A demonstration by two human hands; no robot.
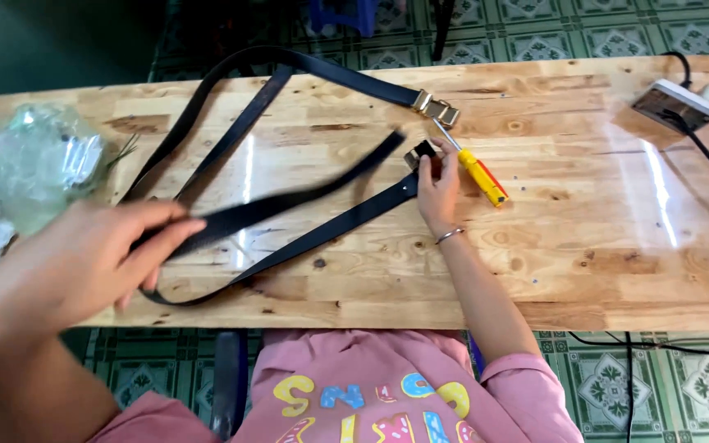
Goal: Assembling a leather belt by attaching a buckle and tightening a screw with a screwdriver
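While the left hand (84, 254) closes its fingers around the looped black belt (289, 221) on the wooden table (584, 246), the right hand (438, 190) pinches that belt's buckle end (420, 154), just beside a yellow screwdriver (479, 174) and a second buckled belt (346, 75).
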